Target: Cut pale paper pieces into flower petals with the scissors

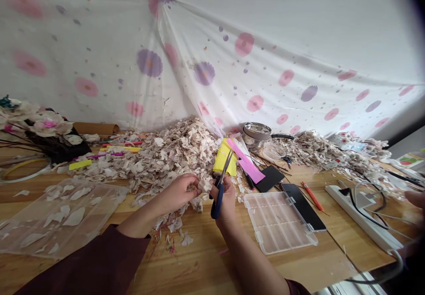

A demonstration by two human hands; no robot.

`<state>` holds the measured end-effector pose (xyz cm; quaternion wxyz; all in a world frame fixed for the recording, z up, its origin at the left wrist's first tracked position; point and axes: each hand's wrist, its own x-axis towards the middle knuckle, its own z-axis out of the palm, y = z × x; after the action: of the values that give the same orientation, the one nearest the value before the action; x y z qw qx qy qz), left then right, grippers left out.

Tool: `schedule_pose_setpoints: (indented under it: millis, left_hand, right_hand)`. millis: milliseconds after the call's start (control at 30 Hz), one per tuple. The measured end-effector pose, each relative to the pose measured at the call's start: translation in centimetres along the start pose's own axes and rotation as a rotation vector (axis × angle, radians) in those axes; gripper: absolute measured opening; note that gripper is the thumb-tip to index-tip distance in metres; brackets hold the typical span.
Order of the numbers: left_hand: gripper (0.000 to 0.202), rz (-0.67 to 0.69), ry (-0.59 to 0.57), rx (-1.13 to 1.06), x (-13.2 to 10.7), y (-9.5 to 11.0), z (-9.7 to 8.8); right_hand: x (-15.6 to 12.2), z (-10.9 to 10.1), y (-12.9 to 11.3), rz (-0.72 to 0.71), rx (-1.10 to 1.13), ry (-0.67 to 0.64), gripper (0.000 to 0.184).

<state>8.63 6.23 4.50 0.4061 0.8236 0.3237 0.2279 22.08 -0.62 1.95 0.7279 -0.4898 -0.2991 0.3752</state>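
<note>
The left hand is pinching a pale scrap between its fingers, and the right hand is gripping blue-handled scissors. The hands are working close beside each other above the worktop, with the scrap sitting between them; whether the right fingertips are touching it too, I cannot tell. The blades are pointing up and away from the person, overlapping a yellow sheet in the view. A maroon sleeve is covering part of the left arm, leaving the wrist bare.

Behind the left hand, a big pile of crumpled pale pieces is spreading across the worktop. A pink strip is lying slantwise by the yellow sheet, its near end resting over a black card. A steel bowl is standing farther back.

To the right of the right hand, a clear box with compartments is lying just beside a phone; beyond that, an orange pen and a white power strip are lying. At the left, a clear tray is carrying several pale petals, and pale flowers are leaning behind it
</note>
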Motion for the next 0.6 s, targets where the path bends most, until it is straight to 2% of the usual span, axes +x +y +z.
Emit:
schedule_pose_setpoints:
  millis: [167, 267, 367, 600]
  left_hand:
    - [0.024, 0.020, -0.011, 0.012, -0.09, -0.21, -0.01]
    - [0.031, 0.016, 0.065, -0.006, -0.12, -0.16, 0.02]
    - [0.028, 0.022, 0.138, -0.034, -0.12, 0.05, 0.01]
    - [0.017, -0.032, 0.111, -0.105, -0.03, 0.29, -0.15]
  right_hand:
    - [-0.21, 0.07, 0.06, -0.060, -0.018, -0.002, 0.033]
    - [-0.37, 0.08, 0.13, -0.082, -0.026, -0.027, 0.032]
    - [-0.47, 0.08, 0.24, -0.092, -0.028, -0.055, 0.032]
    - [-0.57, 0.24, 0.28, -0.098, -0.016, -0.074, 0.032]
